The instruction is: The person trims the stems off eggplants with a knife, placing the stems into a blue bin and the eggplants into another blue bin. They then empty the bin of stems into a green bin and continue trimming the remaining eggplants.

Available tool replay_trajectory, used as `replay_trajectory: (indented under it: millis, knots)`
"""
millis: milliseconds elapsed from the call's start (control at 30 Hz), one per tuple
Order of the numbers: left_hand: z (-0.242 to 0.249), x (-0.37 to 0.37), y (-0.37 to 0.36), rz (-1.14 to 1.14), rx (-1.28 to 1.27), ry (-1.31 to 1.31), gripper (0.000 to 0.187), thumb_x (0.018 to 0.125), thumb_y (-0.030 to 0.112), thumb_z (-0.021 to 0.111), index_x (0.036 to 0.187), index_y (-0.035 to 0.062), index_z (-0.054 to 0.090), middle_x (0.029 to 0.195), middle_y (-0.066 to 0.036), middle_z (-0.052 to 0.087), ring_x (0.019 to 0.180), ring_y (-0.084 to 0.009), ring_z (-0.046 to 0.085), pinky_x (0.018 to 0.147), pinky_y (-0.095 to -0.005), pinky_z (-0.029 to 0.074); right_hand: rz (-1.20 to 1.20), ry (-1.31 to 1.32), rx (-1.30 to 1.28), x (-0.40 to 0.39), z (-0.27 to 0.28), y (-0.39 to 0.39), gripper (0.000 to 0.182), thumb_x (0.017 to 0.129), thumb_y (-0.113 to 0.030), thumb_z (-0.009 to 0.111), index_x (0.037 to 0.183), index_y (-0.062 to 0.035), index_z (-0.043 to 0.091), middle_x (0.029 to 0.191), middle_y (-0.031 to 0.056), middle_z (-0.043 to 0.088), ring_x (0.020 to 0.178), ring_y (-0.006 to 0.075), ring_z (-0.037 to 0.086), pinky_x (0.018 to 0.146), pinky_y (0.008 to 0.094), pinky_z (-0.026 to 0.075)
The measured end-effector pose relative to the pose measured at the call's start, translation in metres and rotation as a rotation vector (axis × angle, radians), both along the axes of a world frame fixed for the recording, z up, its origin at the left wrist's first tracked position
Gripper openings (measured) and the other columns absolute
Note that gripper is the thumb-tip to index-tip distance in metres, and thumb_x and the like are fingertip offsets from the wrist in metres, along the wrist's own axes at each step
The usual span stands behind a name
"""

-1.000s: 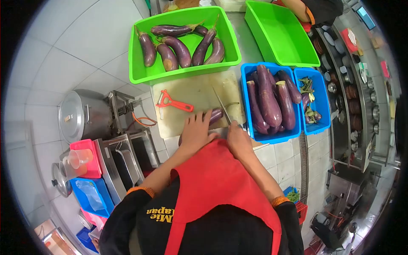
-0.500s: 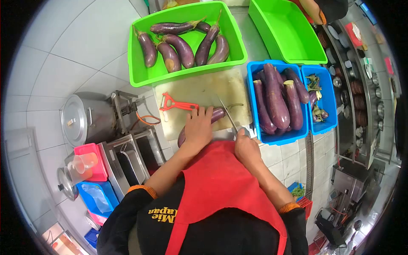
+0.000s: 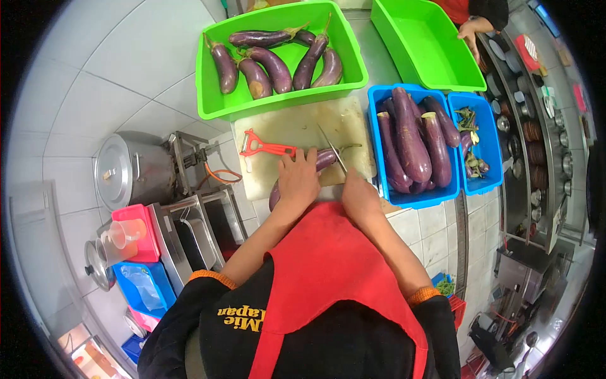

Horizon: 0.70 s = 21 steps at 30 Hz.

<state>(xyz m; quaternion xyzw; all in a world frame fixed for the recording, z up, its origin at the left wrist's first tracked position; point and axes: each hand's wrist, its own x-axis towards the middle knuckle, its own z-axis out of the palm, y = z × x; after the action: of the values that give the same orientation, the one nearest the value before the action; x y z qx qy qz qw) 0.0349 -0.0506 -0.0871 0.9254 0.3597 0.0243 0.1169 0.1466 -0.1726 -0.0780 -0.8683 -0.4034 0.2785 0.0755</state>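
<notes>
My left hand [image 3: 299,180] presses an eggplant [image 3: 326,159] down on the pale cutting board [image 3: 344,120], its fingers closed over the purple body. A knife [image 3: 330,145] is gripped in my right hand [image 3: 360,197], its blade lying across the eggplant's stem end. The green stem points right, past the blade. Whether the edge has gone into the flesh cannot be made out. Just beyond my left fingers, a red peeler [image 3: 268,147] rests on the board.
Behind the board stands a green tub [image 3: 205,95] of several whole eggplants. To the right, one blue bin [image 3: 413,201] holds eggplants with cut tops, another blue bin [image 3: 489,183] holds stem trimmings. A second green tub [image 3: 435,50] sits behind them, near another person's hand [image 3: 470,31].
My right hand has moved forward and slightly left with the knife, bringing the blade further over the stem end. The other person's hand has come into view beside the far green tub.
</notes>
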Motion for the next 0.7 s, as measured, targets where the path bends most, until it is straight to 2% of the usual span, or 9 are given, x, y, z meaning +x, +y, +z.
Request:
replay_trajectory:
  millis: [67,133,300,467,567,633,667,700]
  knots:
    - [0.0,-0.002,0.0,0.02,-0.043,0.023,0.057,0.08,0.021,0.076,0.132,0.0125,0.055,0.117,-0.014,0.059,0.107,-0.0379,0.056,0.09,-0.0461,0.043,0.016,0.023,-0.031,-0.002,0.024,-0.011,0.02,0.093,-0.009,0.046,0.107,0.0046,0.05,0.091,0.0319,0.069,0.089,0.0467,0.07,0.081,0.0533,0.056]
    - [-0.009,-0.003,-0.001,-0.023,0.037,-0.015,0.057,0.079,0.022,0.077,0.131,0.0122,0.056,0.117,-0.014,0.059,0.108,-0.0368,0.056,0.089,-0.0465,0.043,-0.014,0.072,-0.149,-0.004,0.041,-0.023,0.02,0.093,-0.01,0.045,0.107,0.0042,0.05,0.094,0.0335,0.069,0.092,0.0477,0.069,0.084,0.0554,0.054]
    - [-0.008,-0.011,-0.005,-0.11,0.022,-0.033,0.058,0.08,0.023,0.076,0.133,0.0109,0.055,0.117,-0.015,0.058,0.11,-0.0356,0.055,0.091,-0.0483,0.042,0.034,0.027,0.067,-0.005,-0.03,-0.021,0.015,0.092,-0.005,0.048,0.103,0.0058,0.05,0.084,0.0332,0.068,0.085,0.0459,0.071,0.073,0.0497,0.059]
    - [0.002,-0.012,-0.023,-0.13,-0.074,0.047,0.063,0.081,0.024,0.074,0.137,0.0085,0.051,0.121,-0.016,0.057,0.111,-0.0375,0.053,0.093,-0.0489,0.041,-0.091,-0.015,0.129,-0.005,-0.043,0.002,0.015,0.091,-0.005,0.05,0.102,0.0051,0.052,0.082,0.0308,0.069,0.082,0.0443,0.071,0.072,0.0511,0.058]
    - [-0.003,-0.011,-0.012,-0.054,-0.154,-0.031,0.061,0.083,0.02,0.073,0.138,0.0065,0.05,0.124,-0.018,0.057,0.114,-0.0366,0.055,0.098,-0.0476,0.042,-0.025,-0.011,0.205,0.01,-0.049,-0.008,0.017,0.095,-0.008,0.049,0.103,0.0057,0.052,0.079,0.0313,0.068,0.081,0.045,0.07,0.072,0.0518,0.058]
    - [-0.01,-0.023,0.012,0.007,-0.586,-0.474,0.06,0.084,0.011,0.073,0.138,0.0035,0.048,0.123,-0.017,0.059,0.118,-0.0344,0.057,0.101,-0.0461,0.044,-0.031,0.117,0.326,0.01,-0.025,-0.02,0.021,0.099,-0.015,0.048,0.105,0.0045,0.054,0.08,0.0309,0.068,0.081,0.0465,0.069,0.073,0.0522,0.056]
    - [-0.009,-0.028,0.022,-0.008,-0.576,-0.476,0.06,0.084,0.011,0.073,0.138,0.0035,0.048,0.123,-0.017,0.059,0.118,-0.0344,0.057,0.101,-0.0461,0.044,-0.04,0.109,0.34,0.011,-0.01,-0.025,0.021,0.099,-0.015,0.048,0.105,0.0045,0.054,0.08,0.0309,0.068,0.081,0.0465,0.069,0.073,0.0522,0.056]
    - [-0.002,-0.033,0.029,-0.014,-0.774,-0.61,0.06,0.085,0.01,0.071,0.138,0.0027,0.044,0.124,-0.016,0.059,0.117,-0.033,0.058,0.102,-0.045,0.045,-0.075,0.205,0.38,0.011,0.011,-0.031,0.023,0.099,-0.019,0.052,0.106,0.0036,0.055,0.084,0.0298,0.068,0.083,0.0459,0.069,0.074,0.0509,0.055]
